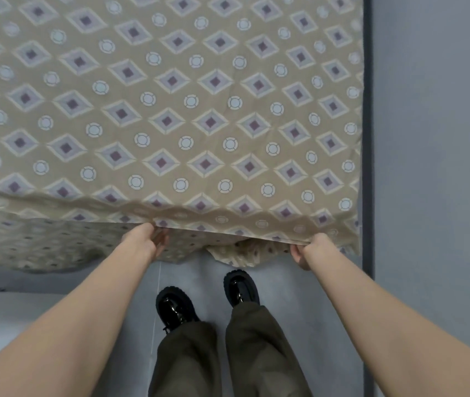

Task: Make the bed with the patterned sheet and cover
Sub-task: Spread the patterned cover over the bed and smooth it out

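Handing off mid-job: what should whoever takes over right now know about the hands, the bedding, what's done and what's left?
Left hand holds the near edge of the top patterned layer; right hand holds the same edge further right.
The top layer lies spread across the bed, nearly smooth.
The lower patterned layer hangs below the held edge, crumpled between the hands.
Done: top spread out.
Left: probably even the near edge, lower it, and tidy the lower layer.

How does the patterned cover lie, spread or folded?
Spread: the patterned cover lies flat, its near edge gripped by the left hand and the right hand.
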Tool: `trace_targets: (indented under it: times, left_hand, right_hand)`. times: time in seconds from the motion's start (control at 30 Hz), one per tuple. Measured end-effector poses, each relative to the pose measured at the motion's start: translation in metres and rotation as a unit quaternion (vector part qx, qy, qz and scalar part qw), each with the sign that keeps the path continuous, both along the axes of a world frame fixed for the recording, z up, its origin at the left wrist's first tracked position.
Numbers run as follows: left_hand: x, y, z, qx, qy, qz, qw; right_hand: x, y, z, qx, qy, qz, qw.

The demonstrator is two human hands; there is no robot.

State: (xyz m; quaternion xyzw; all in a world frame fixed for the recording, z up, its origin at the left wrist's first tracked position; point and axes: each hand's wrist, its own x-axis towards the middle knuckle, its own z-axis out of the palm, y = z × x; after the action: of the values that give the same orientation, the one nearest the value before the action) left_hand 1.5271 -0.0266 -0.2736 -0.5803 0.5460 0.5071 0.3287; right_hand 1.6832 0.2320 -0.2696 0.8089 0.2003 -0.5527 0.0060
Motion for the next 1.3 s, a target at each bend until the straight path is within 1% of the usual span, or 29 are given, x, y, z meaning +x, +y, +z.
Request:
trace_targets:
  times: [0.03,0.07,0.2,0.27,0.37,0.4,0.47,0.53,0.6,0.67,0.77,0.93,1.17,1.3]
  left_hand:
    - [-0.004,0.0,-0.005,0.004,0.001,-0.023,1.0]
    - [-0.008,0.002,0.0,0.016,0.004,-0.031,0.999]
    - [-0.019,0.012,0.009,0.027,0.011,-0.029,0.999]
    - [-0.018,0.014,0.014,0.039,-0.003,-0.031,0.999]
    - [-0.011,0.014,0.024,0.042,-0.01,-0.045,0.998]
    - [-0.008,0.014,0.028,0.039,-0.011,-0.047,0.998]
    - [0.0,0.011,0.041,0.042,-0.012,-0.039,0.998]
    - [0.008,0.007,0.054,0.059,-0.012,-0.037,0.997]
    - [0.018,0.003,0.072,0.087,-0.001,-0.023,0.996]
    - [0.026,0.001,0.086,0.127,0.004,0.011,0.992]
    - [0.032,-0.007,0.128,0.171,0.036,0.06,0.983]
    - [0.025,-0.015,0.211,0.199,0.096,0.061,0.973]
    - [-0.006,-0.044,0.336,0.207,0.213,0.073,0.952]
    - [-0.017,-0.065,0.409,0.189,0.298,0.059,0.934]
  right_hand:
    - [-0.008,0.005,-0.001,-0.006,-0.032,-0.034,0.999]
    - [-0.017,0.01,0.006,-0.035,-0.029,-0.049,0.998]
    - [-0.027,0.021,0.01,-0.061,-0.048,0.006,0.997]
    - [-0.02,0.018,0.016,-0.067,-0.038,0.042,0.996]
    - [-0.022,0.009,0.023,-0.078,-0.026,0.027,0.996]
    - [-0.021,0.003,0.027,-0.085,-0.027,0.036,0.995]
    - [-0.02,-0.01,0.036,-0.094,-0.022,0.032,0.995]
    - [-0.021,-0.026,0.046,-0.125,-0.006,0.014,0.992]
    - [-0.024,-0.042,0.063,-0.156,0.021,0.043,0.987]
    - [-0.027,-0.054,0.08,-0.174,0.042,0.099,0.979]
    - [-0.037,-0.068,0.126,-0.179,0.083,0.18,0.964]
    - [-0.06,-0.071,0.204,-0.164,0.149,0.24,0.945]
    - [-0.103,-0.072,0.326,-0.135,0.231,0.286,0.92]
    - [-0.132,-0.077,0.391,-0.089,0.268,0.348,0.894]
